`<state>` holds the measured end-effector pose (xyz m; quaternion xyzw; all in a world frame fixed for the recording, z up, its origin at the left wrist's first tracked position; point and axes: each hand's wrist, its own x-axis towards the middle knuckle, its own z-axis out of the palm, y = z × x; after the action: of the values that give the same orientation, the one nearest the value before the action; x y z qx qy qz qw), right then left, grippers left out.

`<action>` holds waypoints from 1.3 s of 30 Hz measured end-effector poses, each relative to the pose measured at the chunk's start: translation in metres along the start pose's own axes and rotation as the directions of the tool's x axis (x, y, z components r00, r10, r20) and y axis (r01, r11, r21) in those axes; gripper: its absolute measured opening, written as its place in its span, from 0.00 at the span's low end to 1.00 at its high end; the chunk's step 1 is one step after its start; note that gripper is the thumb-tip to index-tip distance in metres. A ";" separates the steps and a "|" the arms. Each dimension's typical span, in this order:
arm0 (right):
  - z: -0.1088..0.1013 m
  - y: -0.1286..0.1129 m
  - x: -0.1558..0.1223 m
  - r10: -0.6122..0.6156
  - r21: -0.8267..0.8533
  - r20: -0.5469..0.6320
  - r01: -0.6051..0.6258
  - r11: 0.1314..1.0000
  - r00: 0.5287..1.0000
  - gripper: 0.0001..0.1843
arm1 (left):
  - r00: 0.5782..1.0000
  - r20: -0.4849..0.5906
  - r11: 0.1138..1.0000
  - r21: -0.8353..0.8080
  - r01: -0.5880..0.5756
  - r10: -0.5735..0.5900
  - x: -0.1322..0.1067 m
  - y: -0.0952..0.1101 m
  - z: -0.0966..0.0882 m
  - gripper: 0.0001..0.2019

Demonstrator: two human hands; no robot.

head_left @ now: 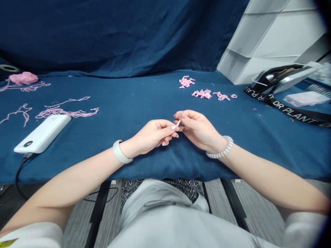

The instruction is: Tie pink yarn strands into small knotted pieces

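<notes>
My left hand (152,136) and my right hand (198,129) meet over the near middle of a table covered in dark blue cloth (134,103). Together their fingertips pinch a small piece of pink yarn (178,124). The fingers of both hands are curled closed around it. A pale band sits on my left wrist and a coiled bracelet on my right. Small heaps of short pink yarn pieces (201,93) lie beyond my right hand.
A white power bank (42,133) with a black cable lies at the left, next to long pink yarn strands (64,111). A pink yarn ball (23,78) sits far left. A white shelf unit (271,38), a black lettered strap (289,110) and a tray stand right.
</notes>
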<state>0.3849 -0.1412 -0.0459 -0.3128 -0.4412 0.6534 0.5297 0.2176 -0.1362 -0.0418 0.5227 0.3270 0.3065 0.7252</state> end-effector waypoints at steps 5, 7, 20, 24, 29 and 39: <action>-0.008 -0.012 0.006 -0.092 0.056 -0.099 0.098 0.994 0.991 0.16 | 0.994 -0.014 0.970 0.220 -0.103 0.108 0.003 0.002 -0.004 0.13; -0.011 -0.017 0.009 -0.138 0.075 -0.106 0.147 0.986 0.985 0.17 | 0.995 -0.014 0.961 0.261 -0.093 0.100 0.002 0.004 -0.005 0.14; -0.029 -0.036 0.019 -0.208 0.024 -0.181 0.216 0.976 0.961 0.14 | 0.983 -0.101 0.910 0.403 -0.098 0.151 0.005 -0.003 -0.014 0.13; -0.030 -0.037 0.019 -0.217 0.002 -0.182 0.222 0.975 0.959 0.13 | 0.961 -0.123 0.838 0.525 -0.150 0.249 0.003 -0.002 -0.015 0.13; -0.028 -0.038 0.018 -0.174 0.075 -0.192 0.191 0.979 0.966 0.14 | 0.939 -0.164 0.798 0.583 -0.153 0.301 0.001 -0.002 -0.016 0.16; -0.030 -0.038 0.018 -0.188 0.090 -0.180 0.206 0.974 0.966 0.13 | 0.881 -0.079 0.471 0.865 -0.173 0.467 -0.002 0.003 -0.017 0.12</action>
<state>0.4223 -0.1143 -0.0227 -0.2928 -0.3872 0.5913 0.6440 0.2028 -0.1277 -0.0429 0.8024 0.4350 0.3203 0.2537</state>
